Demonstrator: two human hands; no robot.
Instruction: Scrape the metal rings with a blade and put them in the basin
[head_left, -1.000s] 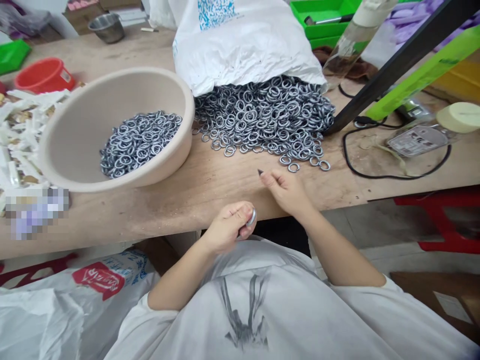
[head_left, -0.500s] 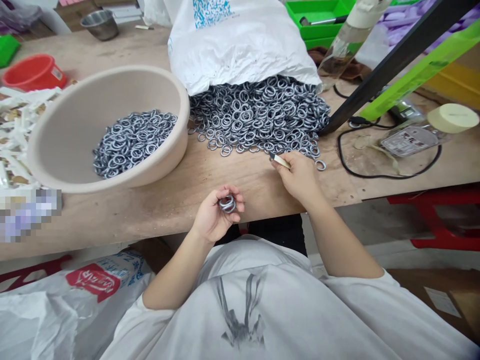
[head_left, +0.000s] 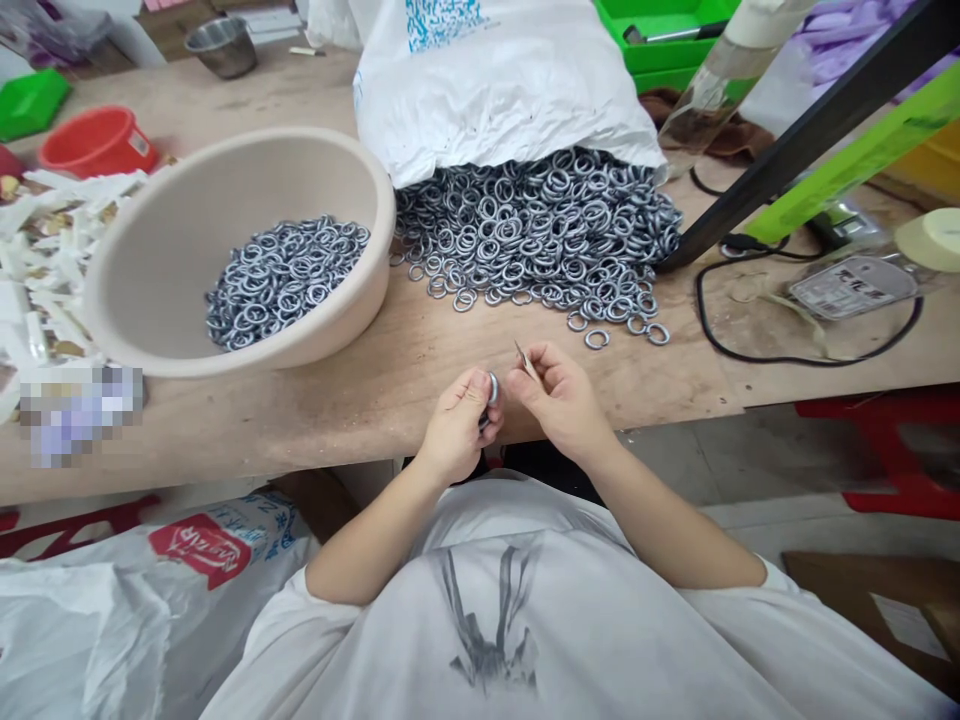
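Note:
My left hand is closed on several grey rings, with one ring standing up at the thumb and others partly hidden in the fingers. Close by on the right, my right hand pinches a small pale-handled blade whose dark tip points up and away. The two hands are nearly touching above the front edge of the table. Beyond them a heap of grey rings spills from a white sack. To the left, a beige basin holds more of these rings.
White plastic scraps lie at the left, below a red bowl. A black post slants up at the right, near a black cable and a labelled bottle. Green trays stand behind.
My right hand has come left and nearer, bringing the blade beside my left hand. My left hand has closed and a ring now stands at its thumb. Some loose rings lie nearer the front.

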